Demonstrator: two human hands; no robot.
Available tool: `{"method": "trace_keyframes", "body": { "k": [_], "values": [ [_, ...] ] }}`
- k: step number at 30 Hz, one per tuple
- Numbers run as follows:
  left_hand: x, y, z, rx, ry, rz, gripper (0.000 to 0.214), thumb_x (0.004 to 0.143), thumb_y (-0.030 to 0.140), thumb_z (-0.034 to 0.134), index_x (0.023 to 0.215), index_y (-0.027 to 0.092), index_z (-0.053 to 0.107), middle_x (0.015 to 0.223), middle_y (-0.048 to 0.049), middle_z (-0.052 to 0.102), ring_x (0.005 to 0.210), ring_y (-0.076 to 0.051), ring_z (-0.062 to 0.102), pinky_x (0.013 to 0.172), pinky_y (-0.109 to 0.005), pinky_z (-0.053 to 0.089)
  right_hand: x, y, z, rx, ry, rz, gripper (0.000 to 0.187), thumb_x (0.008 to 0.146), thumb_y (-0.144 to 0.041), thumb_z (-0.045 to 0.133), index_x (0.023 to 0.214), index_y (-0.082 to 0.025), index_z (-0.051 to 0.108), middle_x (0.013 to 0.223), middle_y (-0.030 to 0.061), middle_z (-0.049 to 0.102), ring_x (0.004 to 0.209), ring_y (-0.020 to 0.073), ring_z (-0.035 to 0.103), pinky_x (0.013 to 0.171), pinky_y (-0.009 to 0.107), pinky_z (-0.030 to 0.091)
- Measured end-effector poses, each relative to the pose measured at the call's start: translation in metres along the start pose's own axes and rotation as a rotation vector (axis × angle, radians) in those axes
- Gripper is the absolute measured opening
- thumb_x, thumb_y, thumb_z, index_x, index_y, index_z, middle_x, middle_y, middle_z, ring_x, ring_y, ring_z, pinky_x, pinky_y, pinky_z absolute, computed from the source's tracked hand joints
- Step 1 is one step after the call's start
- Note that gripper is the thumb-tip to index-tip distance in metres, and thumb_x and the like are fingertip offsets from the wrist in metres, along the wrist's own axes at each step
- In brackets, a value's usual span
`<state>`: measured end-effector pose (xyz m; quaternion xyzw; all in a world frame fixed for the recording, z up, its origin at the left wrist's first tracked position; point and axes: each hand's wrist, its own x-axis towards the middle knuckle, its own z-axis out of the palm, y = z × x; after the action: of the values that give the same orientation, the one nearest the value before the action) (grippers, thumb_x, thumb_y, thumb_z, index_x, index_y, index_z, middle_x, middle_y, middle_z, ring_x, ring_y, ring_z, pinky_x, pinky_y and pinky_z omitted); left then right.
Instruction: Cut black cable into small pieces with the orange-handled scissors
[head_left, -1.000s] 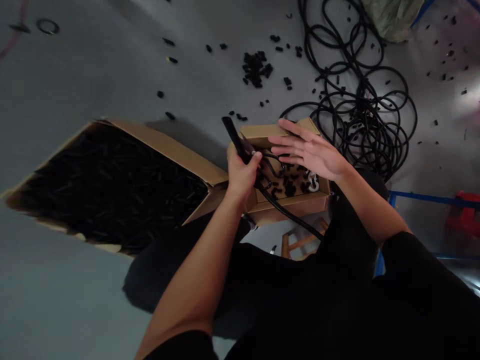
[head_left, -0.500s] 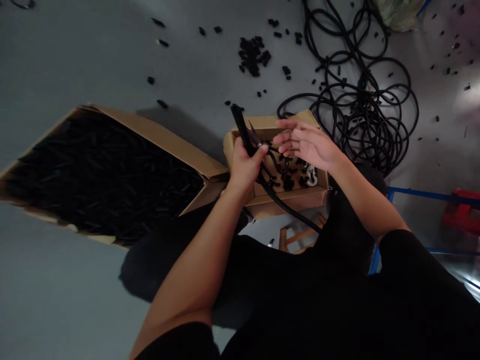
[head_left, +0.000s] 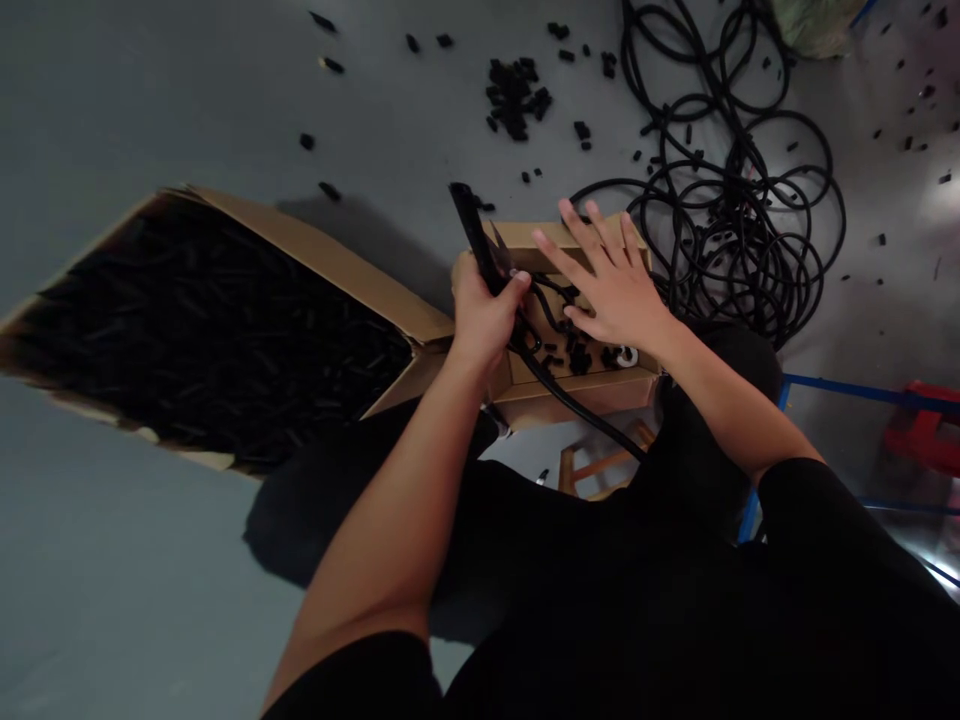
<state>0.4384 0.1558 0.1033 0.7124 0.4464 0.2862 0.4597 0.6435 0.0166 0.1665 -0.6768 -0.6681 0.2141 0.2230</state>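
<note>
My left hand (head_left: 480, 310) is closed around a thick black rubber tube (head_left: 469, 215), whose end points up and away from me. Against the tube, under my left thumb, lies a pair of scissors (head_left: 499, 248) with dark blades; its black handle loops hang over the small box. The tube's tail runs down toward my lap. My right hand (head_left: 615, 290) is empty, fingers spread, palm down above the small cardboard box (head_left: 611, 390). Inside that box are short black pieces (head_left: 577, 358) and a white ring-shaped item (head_left: 626, 356), partly hidden by my right hand.
A large cardboard box (head_left: 322, 255) full of black pieces stands to the left. Coiled black tubing (head_left: 750, 240) covers the floor at the right, near a blue metal frame (head_left: 847, 385). Cut black pieces (head_left: 516, 98) lie piled and scattered on the grey floor.
My right hand has turned palm down and spread its fingers above the small box. My left hand keeps its grip on the tube and scissors. The view has shifted slightly.
</note>
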Motion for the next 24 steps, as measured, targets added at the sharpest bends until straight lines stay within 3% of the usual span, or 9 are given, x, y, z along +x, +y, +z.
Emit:
{"method": "trace_keyframes", "body": {
  "k": [3,10,13,17,20,24],
  "values": [
    [0.002,0.008,-0.003,-0.048,0.045,-0.050,0.062,0.099,0.070,0.101,0.106,0.028,0.056,0.102,-0.0026,0.066,0.109,-0.029,0.073,0.104,-0.043,0.069,-0.003,-0.004,0.007,-0.127,-0.026,-0.058,0.117,0.100,-0.019,0.083,0.204,-0.033,0.032,0.217,0.0110,0.011,0.201,0.0525,-0.005,0.154,0.090,-0.010],
    [0.002,0.011,-0.004,-0.058,0.060,-0.085,0.069,0.096,0.081,0.099,0.104,0.028,0.055,0.097,-0.0005,0.061,0.099,-0.027,0.073,0.097,-0.043,0.072,-0.002,0.005,0.019,-0.113,0.033,-0.086,0.107,0.102,-0.012,0.076,0.200,-0.032,0.039,0.213,0.0147,0.025,0.201,0.0522,0.009,0.155,0.092,-0.005],
    [0.000,0.019,-0.003,-0.080,0.056,-0.076,0.066,0.097,0.076,0.101,0.104,0.028,0.056,0.098,-0.0012,0.063,0.104,-0.028,0.074,0.102,-0.044,0.073,0.000,0.008,0.024,-0.042,0.029,-0.055,0.093,0.108,-0.013,0.071,0.196,-0.028,0.045,0.202,0.0199,0.044,0.195,0.0501,0.029,0.157,0.088,0.015],
    [0.000,0.021,-0.001,-0.127,0.060,-0.100,0.067,0.095,0.077,0.101,0.103,0.027,0.056,0.093,0.0002,0.061,0.099,-0.027,0.076,0.099,-0.043,0.075,0.001,0.007,0.031,0.117,-0.011,0.026,0.056,0.119,-0.021,0.059,0.175,-0.017,0.064,0.170,0.0227,0.068,0.164,0.0400,0.066,0.142,0.065,0.056],
    [0.002,0.011,0.003,-0.142,0.044,-0.105,0.068,0.097,0.083,0.095,0.102,0.027,0.057,0.088,0.0010,0.058,0.091,-0.027,0.077,0.092,-0.046,0.077,0.000,0.001,0.036,0.152,-0.041,0.064,0.043,0.122,-0.025,0.063,0.163,-0.017,0.070,0.159,0.0205,0.072,0.152,0.0374,0.072,0.133,0.058,0.062],
    [0.004,-0.006,0.009,-0.171,-0.014,-0.083,0.073,0.097,0.092,0.087,0.101,0.027,0.055,0.088,0.0006,0.055,0.087,-0.026,0.077,0.087,-0.047,0.077,0.002,-0.006,0.043,0.072,-0.063,0.137,0.053,0.119,-0.028,0.075,0.169,-0.013,0.066,0.161,0.0244,0.072,0.155,0.0434,0.070,0.136,0.065,0.058]
  ]
}}
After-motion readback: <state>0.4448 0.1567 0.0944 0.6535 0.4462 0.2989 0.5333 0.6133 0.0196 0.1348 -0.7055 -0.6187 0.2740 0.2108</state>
